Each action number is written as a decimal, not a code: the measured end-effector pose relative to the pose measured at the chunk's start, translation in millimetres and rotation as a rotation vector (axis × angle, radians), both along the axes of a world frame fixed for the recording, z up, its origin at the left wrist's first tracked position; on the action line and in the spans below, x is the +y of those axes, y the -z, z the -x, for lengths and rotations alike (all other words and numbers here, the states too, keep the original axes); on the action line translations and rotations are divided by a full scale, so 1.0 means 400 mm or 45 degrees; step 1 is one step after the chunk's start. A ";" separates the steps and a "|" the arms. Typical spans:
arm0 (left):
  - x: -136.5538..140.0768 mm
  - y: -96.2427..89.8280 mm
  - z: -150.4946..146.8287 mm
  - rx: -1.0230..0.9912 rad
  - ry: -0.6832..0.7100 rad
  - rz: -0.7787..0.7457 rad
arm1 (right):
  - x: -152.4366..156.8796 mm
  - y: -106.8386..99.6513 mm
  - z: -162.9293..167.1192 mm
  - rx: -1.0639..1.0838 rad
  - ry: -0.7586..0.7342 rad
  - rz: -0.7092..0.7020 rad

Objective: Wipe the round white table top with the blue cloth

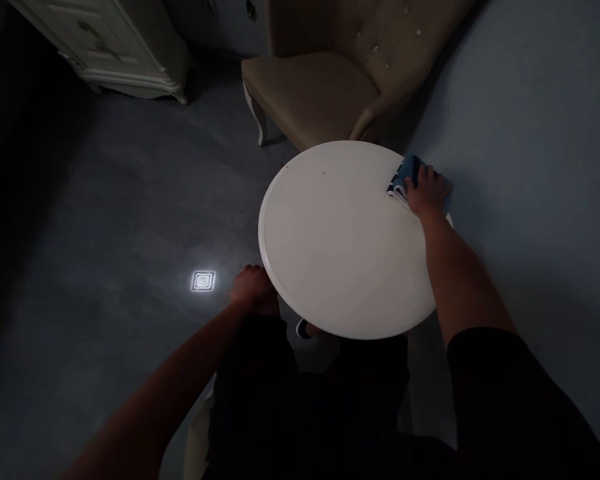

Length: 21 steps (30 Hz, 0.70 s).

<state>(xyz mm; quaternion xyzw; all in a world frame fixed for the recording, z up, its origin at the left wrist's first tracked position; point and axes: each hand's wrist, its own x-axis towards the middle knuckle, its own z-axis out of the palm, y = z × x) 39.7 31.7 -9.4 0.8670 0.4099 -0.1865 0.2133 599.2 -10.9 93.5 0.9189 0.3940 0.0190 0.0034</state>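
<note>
A white round table (350, 247) with a raised rim stands in front of me. At its far right edge my right hand (427, 190) grips a folded blue cloth (404, 172) with dark patches and a white edge, pressed against the tabletop. Part of that cloth sticks out past the rim. My left hand (254, 288) rests on my knee beside the table's left rim, with no object seen in it; its fingertips bend down out of sight. Two small dark specks lie on the far left part of the tabletop, one of them near the rim.
A tan button-backed armchair (315, 87) stands just behind the table. To the far left is a cream cabinet (125, 47) with carved feet. A lit square pattern (203, 281) shows on the grey floor. A plain bluish-grey wall (540, 147) runs along the right.
</note>
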 end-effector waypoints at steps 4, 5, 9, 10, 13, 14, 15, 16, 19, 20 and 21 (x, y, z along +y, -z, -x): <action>-0.013 -0.007 -0.008 0.011 0.098 -0.075 | -0.095 0.010 0.090 -0.035 -0.028 0.103; -0.017 -0.009 -0.008 0.009 0.103 -0.089 | -0.131 0.013 0.120 -0.038 -0.047 0.109; -0.034 -0.018 -0.004 0.021 0.107 -0.124 | -0.297 0.024 0.251 -0.003 -0.123 0.072; -0.039 -0.019 -0.003 0.022 0.085 -0.131 | -0.338 0.026 0.284 0.007 -0.135 0.064; -0.056 -0.014 -0.002 0.008 0.001 -0.159 | -0.444 0.031 0.375 0.028 -0.146 0.072; -0.063 -0.011 -0.003 0.000 0.006 -0.165 | -0.473 0.033 0.403 0.033 -0.147 0.083; -0.070 -0.008 -0.004 -0.004 0.031 -0.167 | -0.499 0.035 0.430 0.033 -0.150 0.093; -0.076 -0.005 -0.006 -0.005 0.063 -0.168 | -0.522 0.037 0.457 0.030 -0.155 0.100; -0.096 -0.002 -0.010 -0.007 0.085 -0.158 | -0.585 0.043 0.539 0.026 -0.192 0.096; -0.101 -0.004 -0.010 -0.021 0.072 -0.150 | -0.605 0.046 0.566 0.033 -0.209 0.089; -0.105 -0.006 -0.009 -0.046 0.061 -0.135 | -0.623 0.049 0.593 0.042 -0.225 0.081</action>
